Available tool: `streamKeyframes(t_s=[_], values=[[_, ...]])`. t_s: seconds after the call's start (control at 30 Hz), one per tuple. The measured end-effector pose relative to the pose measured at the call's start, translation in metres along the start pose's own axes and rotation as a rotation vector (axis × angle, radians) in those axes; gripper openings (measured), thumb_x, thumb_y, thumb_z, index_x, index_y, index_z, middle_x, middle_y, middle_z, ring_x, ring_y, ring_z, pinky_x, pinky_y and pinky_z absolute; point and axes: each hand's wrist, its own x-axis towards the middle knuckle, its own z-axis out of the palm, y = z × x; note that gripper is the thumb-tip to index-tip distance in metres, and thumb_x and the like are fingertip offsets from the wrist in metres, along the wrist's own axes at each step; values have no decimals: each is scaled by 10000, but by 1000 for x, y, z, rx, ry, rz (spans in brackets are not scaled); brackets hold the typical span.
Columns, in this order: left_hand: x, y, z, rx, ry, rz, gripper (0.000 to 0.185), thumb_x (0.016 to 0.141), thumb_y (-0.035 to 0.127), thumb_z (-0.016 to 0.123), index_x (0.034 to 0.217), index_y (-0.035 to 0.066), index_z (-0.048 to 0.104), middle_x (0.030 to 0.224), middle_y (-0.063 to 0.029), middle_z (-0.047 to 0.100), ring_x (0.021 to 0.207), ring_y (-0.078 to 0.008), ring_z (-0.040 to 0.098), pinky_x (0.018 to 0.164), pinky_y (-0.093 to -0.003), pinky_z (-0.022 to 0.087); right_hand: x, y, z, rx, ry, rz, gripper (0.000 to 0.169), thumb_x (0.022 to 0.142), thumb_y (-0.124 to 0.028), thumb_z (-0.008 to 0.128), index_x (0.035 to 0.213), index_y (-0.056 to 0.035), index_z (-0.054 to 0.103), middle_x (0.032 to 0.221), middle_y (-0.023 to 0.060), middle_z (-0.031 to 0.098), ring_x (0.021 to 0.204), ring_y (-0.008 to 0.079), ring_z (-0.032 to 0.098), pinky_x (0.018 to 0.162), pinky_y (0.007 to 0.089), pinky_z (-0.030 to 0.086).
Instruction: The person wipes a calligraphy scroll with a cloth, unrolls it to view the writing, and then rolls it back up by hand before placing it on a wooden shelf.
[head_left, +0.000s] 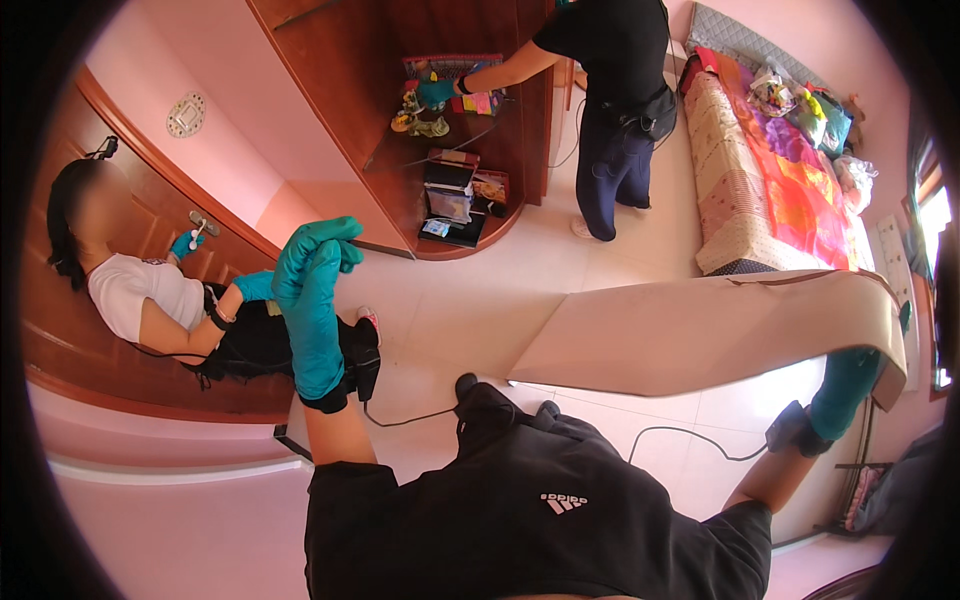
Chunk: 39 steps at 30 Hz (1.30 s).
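Note:
My right hand (847, 390), in a teal glove, grips the far right end of a long beige sheet (637, 337). Cardboard or some other stiff board, I cannot tell. It bends over at that end, shows a torn brown strip along its upper edge, and slopes down to the left towards the floor. Part of the right hand is hidden behind the bend. My left hand (311, 307), also gloved in teal, is raised at the left with its fingers curled in against the thumb. Nothing shows in it.
A co-worker in a white top (142, 292) stands by the wooden door (135, 360), a gloved hand at its handle. Another person in black (622, 97) reaches into the brown shelf unit (510, 217). A bed (727, 180) with bags stands at the upper right. Cables (412, 418) hang near me.

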Motion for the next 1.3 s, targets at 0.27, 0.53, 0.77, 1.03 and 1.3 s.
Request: streamKeyframes(t_s=[0.27,0.53,0.77,1.03,1.3], values=[[-3,20,-8,-109,137,-151,250,972,131,547,1172,19,646,1036,-120,706,697,-80,654,416,-169,361,16,-21,15,111,9,41,742,856,-106,742,1440,4,300,1215,126,602,1076,202,623,926,327,510],[-14,23,-52,46,211,-134,272,1015,121,459,1215,31,618,1014,-82,691,832,-116,661,661,-214,494,22,-94,60,228,76,134,595,948,-202,581,1467,-52,331,1353,135,537,1174,221,577,1005,371,465],[-25,1,-97,68,314,-27,301,962,27,459,1226,-27,591,1160,-122,638,1029,-185,633,934,-329,507,17,-102,73,245,22,22,735,904,-261,690,1483,-31,301,1321,150,541,1218,218,527,1062,386,390],[-25,-11,-115,119,302,-28,344,951,56,502,1282,-12,572,1151,-99,646,965,-159,615,910,-313,480,12,-123,92,138,31,-104,775,892,-276,715,1483,-24,281,1317,167,530,1180,234,553,1036,360,420],[-31,-11,-118,171,360,-119,354,953,66,507,1295,-6,567,1142,-84,646,976,-149,608,901,-295,476,7,-130,97,47,29,-95,793,839,-171,758,1473,-20,305,1315,152,534,1168,238,549,1007,354,441]])
